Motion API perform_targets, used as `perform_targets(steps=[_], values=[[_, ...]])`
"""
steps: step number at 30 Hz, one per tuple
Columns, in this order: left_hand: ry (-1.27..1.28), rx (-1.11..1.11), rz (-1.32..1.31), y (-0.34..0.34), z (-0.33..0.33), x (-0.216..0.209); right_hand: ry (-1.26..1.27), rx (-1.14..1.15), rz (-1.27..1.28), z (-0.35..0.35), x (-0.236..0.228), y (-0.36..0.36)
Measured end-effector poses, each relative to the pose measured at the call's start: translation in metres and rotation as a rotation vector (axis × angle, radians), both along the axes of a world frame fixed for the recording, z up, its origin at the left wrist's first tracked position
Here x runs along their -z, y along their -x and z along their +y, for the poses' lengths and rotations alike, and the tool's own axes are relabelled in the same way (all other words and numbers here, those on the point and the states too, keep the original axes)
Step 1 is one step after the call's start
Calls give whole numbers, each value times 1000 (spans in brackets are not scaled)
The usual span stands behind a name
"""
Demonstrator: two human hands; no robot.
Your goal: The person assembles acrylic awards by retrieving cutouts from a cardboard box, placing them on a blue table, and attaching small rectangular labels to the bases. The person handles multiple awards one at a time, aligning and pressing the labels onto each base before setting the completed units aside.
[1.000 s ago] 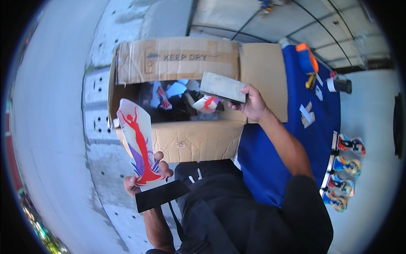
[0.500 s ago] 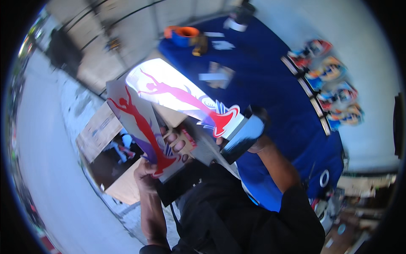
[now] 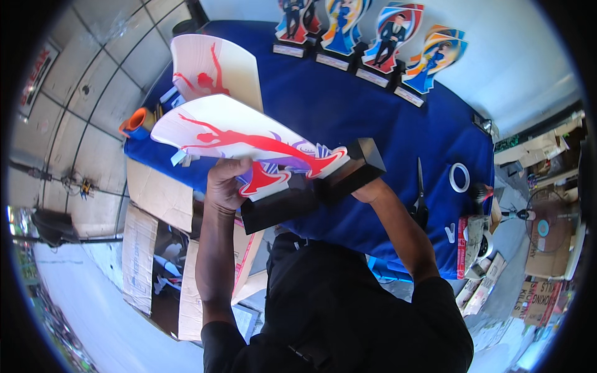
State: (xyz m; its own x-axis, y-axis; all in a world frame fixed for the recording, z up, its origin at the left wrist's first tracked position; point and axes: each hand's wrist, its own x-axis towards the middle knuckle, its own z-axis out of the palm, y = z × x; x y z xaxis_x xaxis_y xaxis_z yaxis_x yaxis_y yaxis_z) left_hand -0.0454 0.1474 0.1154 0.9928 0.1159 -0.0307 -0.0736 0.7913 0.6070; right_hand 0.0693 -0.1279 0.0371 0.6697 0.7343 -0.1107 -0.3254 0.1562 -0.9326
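Note:
My left hand [image 3: 227, 184] is closed around the lower part of a trophy [image 3: 217, 65], a pale panel with a red dancer figure on a black block base. A second, matching trophy [image 3: 239, 133] lies tilted across it, its panel pointing left and hiding much of the first one. My right hand [image 3: 370, 189] grips this second trophy from beneath its black base; most of those fingers are hidden. The two bases are side by side in front of my body, above the near edge of a table with a blue cloth [image 3: 348, 112].
Several colourful figure trophies [image 3: 388, 40] on black bases stand along the table's far side. Scissors [image 3: 421, 199] and a white tape roll [image 3: 459, 178] lie at the right. An orange and blue round container [image 3: 140, 122] sits at the left edge. Below it is an open cardboard box [image 3: 140, 258].
My view has turned toward the table and its row of trophies. Both held trophies have come closer together, the right one now overlapping the left one, with their panels pointing further left.

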Motion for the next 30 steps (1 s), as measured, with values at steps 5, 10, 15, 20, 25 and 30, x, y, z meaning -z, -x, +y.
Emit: perform_targets(steps=[5, 10, 15, 20, 25, 30], values=[[-369, 0, 108, -46, -20, -17, -60, 542, 193, -12, -22, -20], [-363, 36, 189, -86, -45, 1, 691, 839, -1377, -1, -10, -29], [-295, -7, 229, -108, -38, 18, 596, 435, -1297, 5, 9, 11], [-402, 25, 309, -97, -28, 28, 545, 339, -1292, -33, -18, -3], [-609, 71, 125, -98, -29, 28, 494, 189, -900, 6, -28, -69], [-503, 68, 97, -89, 0, 16, 178, 249, -542, 31, -23, -86]])
